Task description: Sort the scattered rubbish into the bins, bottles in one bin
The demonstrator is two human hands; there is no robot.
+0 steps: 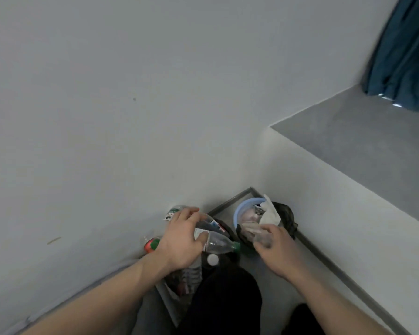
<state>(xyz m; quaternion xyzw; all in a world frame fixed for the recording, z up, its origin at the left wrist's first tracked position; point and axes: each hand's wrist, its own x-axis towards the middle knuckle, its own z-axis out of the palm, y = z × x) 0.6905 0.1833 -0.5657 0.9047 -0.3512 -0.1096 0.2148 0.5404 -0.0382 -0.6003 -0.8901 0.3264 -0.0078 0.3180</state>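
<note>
- Head view: clear plastic bottle with green cap (221,245) lies level, cap pointing right; left hand (179,240) curls over the bottle heap, gripping it
- right hand (272,246) pinches a crumpled clear wrapper (261,238) at the round blue-rimmed bin (240,210)
- bins crowd the white wall corner (257,165); grey floor (261,264)

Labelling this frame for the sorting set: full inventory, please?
plastic bottles: several, clear, caps green, white and red, piled at the left bin by the wall
blue bin: one, black liner, in the corner, holding pale rubbish
white paper: one, crumpled, on top of blue bin
curtain: one, dark blue, upper right
left hand: grips a bottle in the pile
right hand: holds a blurred clear item over blue bin
</note>
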